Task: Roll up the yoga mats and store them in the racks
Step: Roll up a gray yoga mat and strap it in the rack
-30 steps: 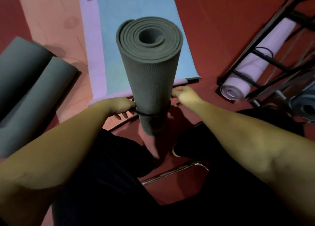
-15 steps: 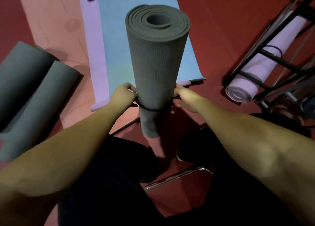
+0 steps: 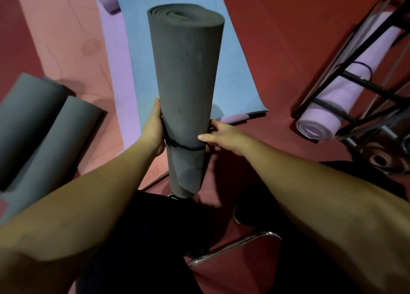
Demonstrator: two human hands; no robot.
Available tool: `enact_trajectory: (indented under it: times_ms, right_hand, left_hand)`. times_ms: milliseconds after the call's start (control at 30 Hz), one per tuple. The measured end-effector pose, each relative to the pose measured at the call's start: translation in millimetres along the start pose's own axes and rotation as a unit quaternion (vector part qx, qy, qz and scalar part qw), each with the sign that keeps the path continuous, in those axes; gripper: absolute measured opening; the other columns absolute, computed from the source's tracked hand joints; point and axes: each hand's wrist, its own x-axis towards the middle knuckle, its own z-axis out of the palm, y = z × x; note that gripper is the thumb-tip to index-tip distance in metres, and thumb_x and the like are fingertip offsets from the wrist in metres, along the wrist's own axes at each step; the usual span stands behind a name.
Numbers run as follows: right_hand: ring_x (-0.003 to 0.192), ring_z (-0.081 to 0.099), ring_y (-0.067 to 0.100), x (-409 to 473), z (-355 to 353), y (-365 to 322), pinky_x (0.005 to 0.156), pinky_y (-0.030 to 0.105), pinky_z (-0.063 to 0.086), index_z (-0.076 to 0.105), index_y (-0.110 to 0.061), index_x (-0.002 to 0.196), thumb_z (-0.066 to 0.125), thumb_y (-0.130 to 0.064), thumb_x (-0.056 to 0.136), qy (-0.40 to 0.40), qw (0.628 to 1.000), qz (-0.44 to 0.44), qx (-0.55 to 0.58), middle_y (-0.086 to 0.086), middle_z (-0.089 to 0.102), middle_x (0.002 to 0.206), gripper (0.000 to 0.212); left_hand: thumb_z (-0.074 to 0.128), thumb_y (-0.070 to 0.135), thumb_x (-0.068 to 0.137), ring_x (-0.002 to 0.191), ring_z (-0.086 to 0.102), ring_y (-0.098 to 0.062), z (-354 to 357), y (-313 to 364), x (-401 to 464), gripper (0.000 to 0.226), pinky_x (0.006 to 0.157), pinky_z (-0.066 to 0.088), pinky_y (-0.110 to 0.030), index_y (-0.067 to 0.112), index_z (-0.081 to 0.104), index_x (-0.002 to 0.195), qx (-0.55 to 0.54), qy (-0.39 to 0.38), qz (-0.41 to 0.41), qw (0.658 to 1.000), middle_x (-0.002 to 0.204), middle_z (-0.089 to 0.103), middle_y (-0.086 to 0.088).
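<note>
A rolled grey yoga mat [image 3: 186,83] stands upright in the middle of the head view, its lower end above my dark-clothed legs. A thin black band [image 3: 186,146] circles it near the bottom. My left hand [image 3: 154,129] holds the roll's left side at the band. On the right side my right hand [image 3: 219,136] grips the roll, thumb on its front just above the band. At the right edge stands the black metal rack [image 3: 355,78], with a rolled lilac mat [image 3: 337,98] lying in it.
Two rolled grey mats [image 3: 40,129] lie on the left. Flat on the red floor behind the roll are a blue mat [image 3: 235,76], a lilac mat [image 3: 117,71] and a pink mat [image 3: 66,38]. A chrome bar [image 3: 233,247] crosses the floor near my legs.
The grey roll has risen and tipped away from me, so its spiral top shows less. Both hands have moved up with it and closed in on its sides at the band.
</note>
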Motion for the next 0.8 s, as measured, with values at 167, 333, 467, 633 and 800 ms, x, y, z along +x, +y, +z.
enact_trajectory:
  times_ms: [167, 333, 467, 633, 800]
  right_hand:
    - [0.101, 0.065, 0.015, -16, -5, -16, 0.083, 0.035, 0.052, 0.047, -0.02, 0.119, 0.085, -0.07, 0.039, 0.093, 0.994, -0.038, 0.038, -0.004, 0.066, 0.11, 0.102]
    - [0.121, 0.059, 0.018, -44, -29, -29, 0.103, 0.036, 0.048, 0.015, -0.043, 0.149, 0.088, -0.065, 0.052, 0.128, 0.985, -0.057, 0.1, 0.003, 0.06, 0.134, 0.124]
    - [0.117, 0.058, 0.006, -98, -56, -28, 0.092, 0.024, 0.049, 0.031, -0.03, 0.149, 0.081, -0.048, 0.075, 0.126, 0.987, -0.063, 0.076, -0.014, 0.054, 0.137, 0.091]
    - [0.078, 0.059, -0.004, -149, -77, -21, 0.062, 0.01, 0.045, 0.046, -0.015, 0.137, 0.073, -0.057, 0.079, 0.234, 0.967, -0.061, 0.084, -0.008, 0.063, 0.109, 0.077]
    - [0.107, 0.059, 0.011, -183, -69, 9, 0.093, 0.044, 0.05, 0.038, -0.024, 0.143, 0.066, -0.06, 0.084, 0.296, 0.934, -0.029, 0.197, -0.008, 0.06, 0.123, 0.075]
  left_hand:
    - [0.018, 0.068, 0.099, 0.099, 0.071, -0.011, 18, 40, -11, 0.069, 0.083, 0.052, -0.03, 0.023, 0.069, 0.115, 0.007, -0.05, 0.056, 0.997, 0.108, 0.075, 0.002]
    - [0.022, 0.069, 0.097, 0.095, 0.073, -0.019, 38, 60, -23, 0.071, 0.073, 0.054, -0.03, 0.014, 0.065, 0.11, -0.003, -0.086, 0.093, 0.992, 0.099, 0.076, -0.006]
    - [0.038, 0.047, 0.102, 0.093, 0.071, -0.006, 67, 42, -47, 0.047, 0.072, 0.055, -0.02, 0.013, 0.068, 0.113, 0.007, -0.21, 0.117, 0.971, 0.099, 0.076, 0.004]
    - [0.06, 0.034, 0.084, 0.11, 0.066, -0.008, 98, 28, -63, 0.055, 0.083, 0.053, -0.02, 0.013, 0.048, 0.134, 0.039, -0.287, 0.181, 0.94, 0.126, 0.064, 0.0]
    - [0.082, 0.043, 0.069, 0.117, 0.064, -0.02, 130, -3, -80, 0.078, 0.099, 0.051, -0.042, 0.014, 0.047, 0.133, 0.062, -0.305, 0.143, 0.94, 0.129, 0.065, -0.006]
